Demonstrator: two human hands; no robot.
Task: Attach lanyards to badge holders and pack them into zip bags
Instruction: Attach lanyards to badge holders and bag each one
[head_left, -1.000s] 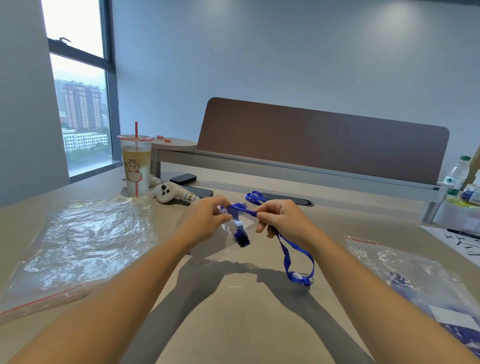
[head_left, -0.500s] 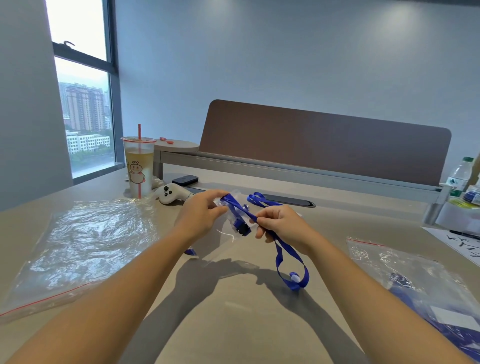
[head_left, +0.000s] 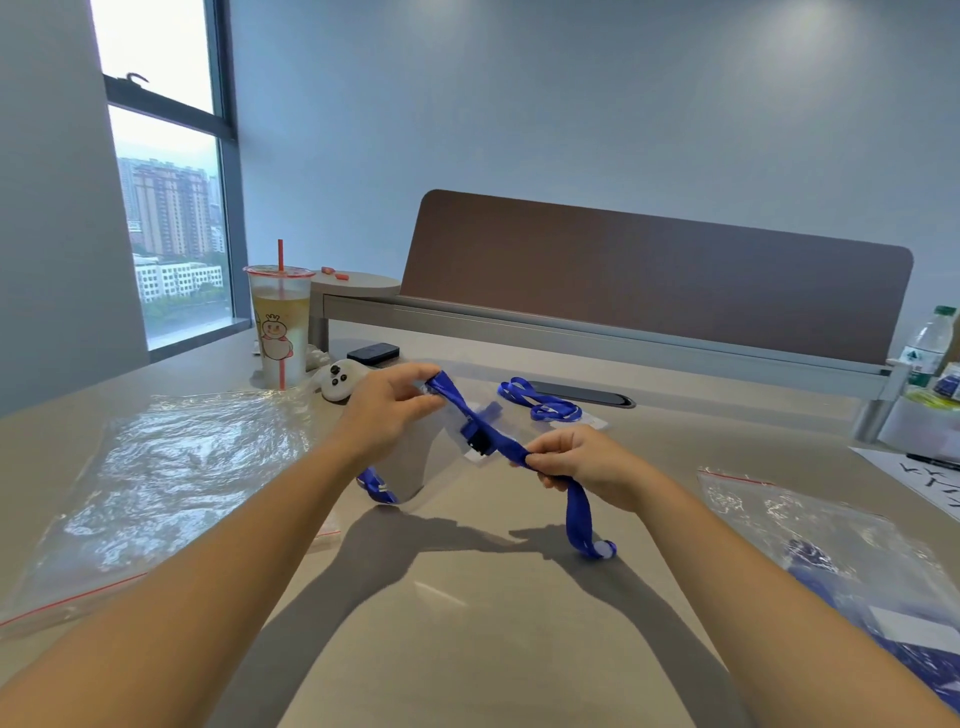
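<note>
Two hands hold one blue lanyard (head_left: 470, 413) stretched between them above the worktop (head_left: 467, 623), its black clip (head_left: 478, 442) at mid-span lying against a clear badge holder (head_left: 488, 431) that hangs there too. The left hand (head_left: 387, 415) has its grip pinched shut on the upper end of the strap, while the right hand (head_left: 582, 462) is closed around the lower part, from which a loop trails down to touch the worktop near a small white fitting (head_left: 602, 548). Whether the clip is fully hooked into the holder's slot cannot be told (the plastic is nearly invisible against the surface). By my reading, the attaching step is at or near its end, and the strap is being straightened or gathered. The next move likely calls for folding the strap compactly against the holder, then freeing one hand to open a bag.

Beyond the hands, a second lanyard (head_left: 540, 402) lies further back. An empty-looking zip bag (head_left: 156, 478) lies flat at the left, and another zip bag (head_left: 831, 561) at the right already holds blue items. A drink cup (head_left: 280, 327) stands near the window.
</note>
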